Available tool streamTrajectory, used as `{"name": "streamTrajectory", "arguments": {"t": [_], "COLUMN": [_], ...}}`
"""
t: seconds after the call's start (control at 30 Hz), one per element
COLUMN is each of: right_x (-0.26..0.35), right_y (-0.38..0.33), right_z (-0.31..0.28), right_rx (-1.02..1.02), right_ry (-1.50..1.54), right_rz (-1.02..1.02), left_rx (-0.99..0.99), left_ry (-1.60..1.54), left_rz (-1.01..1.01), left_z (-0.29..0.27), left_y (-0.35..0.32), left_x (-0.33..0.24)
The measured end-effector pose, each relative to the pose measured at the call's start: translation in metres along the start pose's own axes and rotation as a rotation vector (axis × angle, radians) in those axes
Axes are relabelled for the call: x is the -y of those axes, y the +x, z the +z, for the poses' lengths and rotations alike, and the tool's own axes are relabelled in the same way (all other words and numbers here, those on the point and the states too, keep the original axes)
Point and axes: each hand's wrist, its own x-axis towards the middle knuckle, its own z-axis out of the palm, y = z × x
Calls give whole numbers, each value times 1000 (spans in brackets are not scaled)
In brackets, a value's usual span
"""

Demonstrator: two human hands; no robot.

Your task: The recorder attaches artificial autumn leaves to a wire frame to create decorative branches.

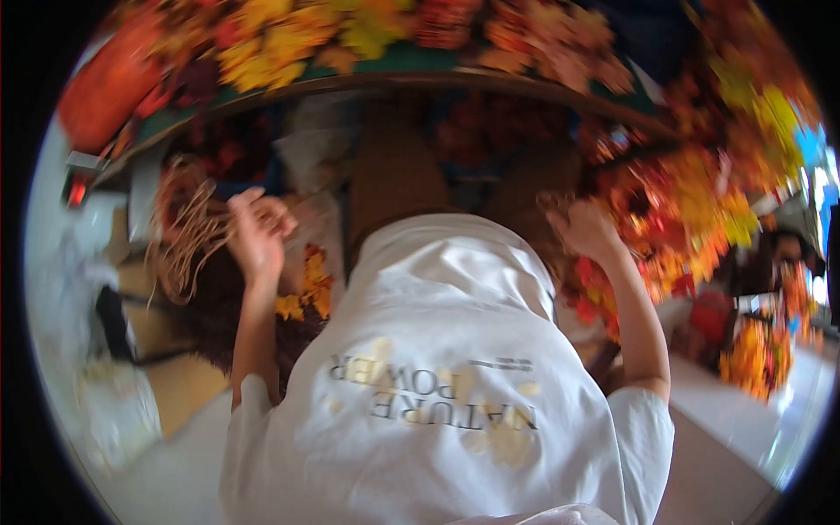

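My left hand (260, 229) is raised at the left of my lap, its fingers curled in. What they hold, if anything, is hidden. Right beside it hangs a tangled bundle of thin tan cords (182, 223); whether the hand grips any strand is unclear. Below the wrist lies a sprig of orange and yellow artificial leaves (315, 284). On the other side, my right hand (579, 225) hovers over my thigh, smeared by motion, with its fingers pointing inward. Close to it is a large heap of red and orange artificial leaves (661, 227).
Across the front runs a green-topped table (385, 61) with a brown edge, piled with yellow leaves (280, 39) and red ones. An orange bundle (105, 92) stands at far left. Cardboard (188, 385) and clear plastic bags (114, 411) lie on the left floor. Another leaf bunch (757, 354) is at right.
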Motion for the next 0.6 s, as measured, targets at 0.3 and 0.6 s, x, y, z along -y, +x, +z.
{"name": "streamTrajectory", "arguments": {"t": [0.3, 0.6], "right_x": [-138, -107], "right_y": [-56, -52], "right_z": [133, 133], "right_rx": [-398, 634], "right_ry": [360, 52], "right_rz": [375, -281], "left_rx": [221, 733], "left_ry": [232, 299], "left_rz": [247, 65], "left_z": [39, 81], "left_y": [-18, -38], "left_x": [-4, 13]}}
